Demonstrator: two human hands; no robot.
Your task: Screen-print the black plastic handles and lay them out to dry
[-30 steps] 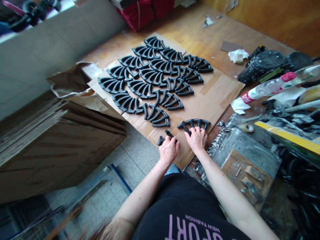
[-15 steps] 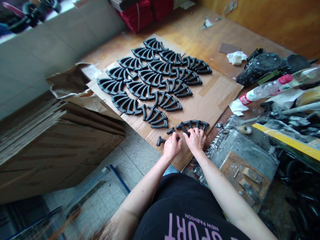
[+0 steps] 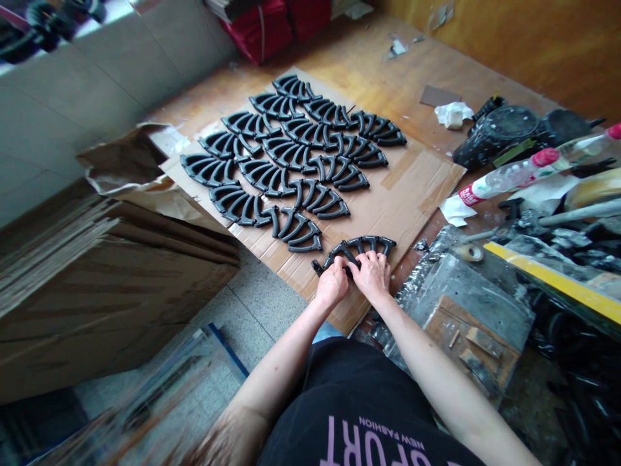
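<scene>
A fan of black curved handle pieces (image 3: 361,247) lies on the near end of a flat cardboard sheet (image 3: 412,188). My left hand (image 3: 332,283) is curled round the leftmost black piece (image 3: 324,263) and holds it against the fan's left side. My right hand (image 3: 372,275) lies on the fan's near ends with bent fingers pressing them together. Beyond, several finished fans of the same black pieces (image 3: 291,155) lie in rows across the sheet.
A stack of brown cardboard (image 3: 97,278) stands at the left. Right of the sheet are a stained metal plate (image 3: 480,304), a yellow bar (image 3: 557,278), a plastic bottle (image 3: 509,178), black round parts (image 3: 514,129) and cluttered tools. Red bags (image 3: 272,26) sit at the far end.
My left hand has carried the loose black piece rightward from beside the fan up against its left side. My right hand has stayed on the fan. The camera has shifted slightly.
</scene>
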